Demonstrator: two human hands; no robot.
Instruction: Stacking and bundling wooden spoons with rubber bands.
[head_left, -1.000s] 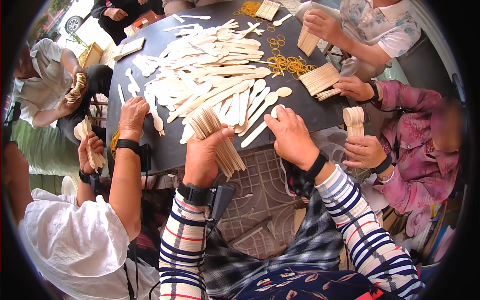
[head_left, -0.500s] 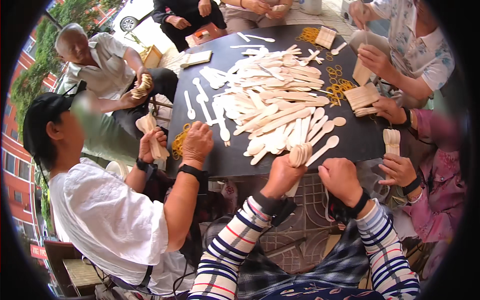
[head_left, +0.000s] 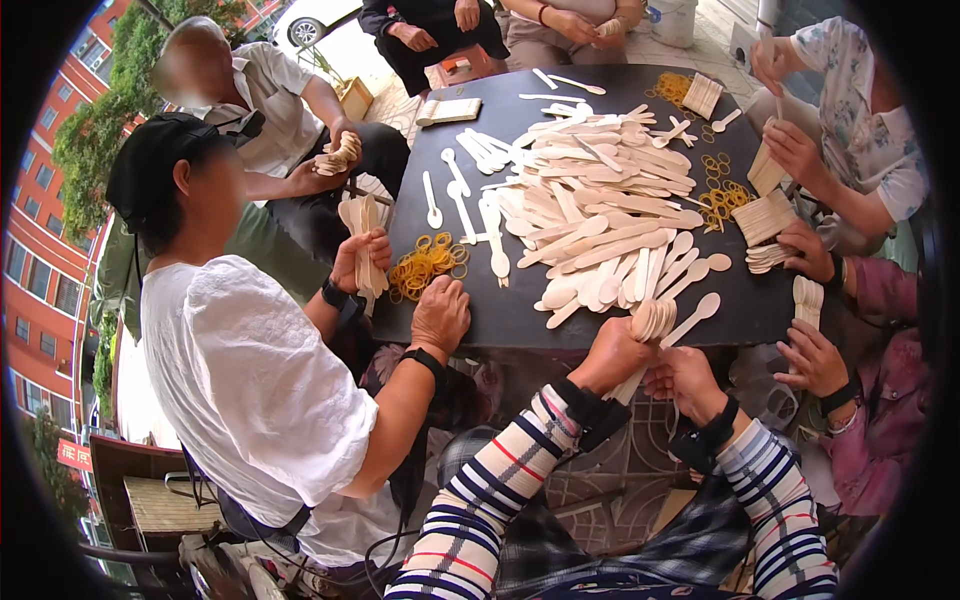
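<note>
Your left hand [head_left: 612,358]: fingers wrapped round spoon bundle [head_left: 654,318], likely to keep it even; right hand [head_left: 692,384]: fingers curled, hold unclear.

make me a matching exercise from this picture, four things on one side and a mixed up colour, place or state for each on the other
Things:
1. wearer's left hand
2. table
3. rubber bands
4. cap

Descriptions:
A. yellow, in loose clusters
B. worn by a co-worker in white
C. gripping a bundle of wooden spoons
D. dark, under a pile of pale utensils

Pairs: 1-C, 2-D, 3-A, 4-B
</note>
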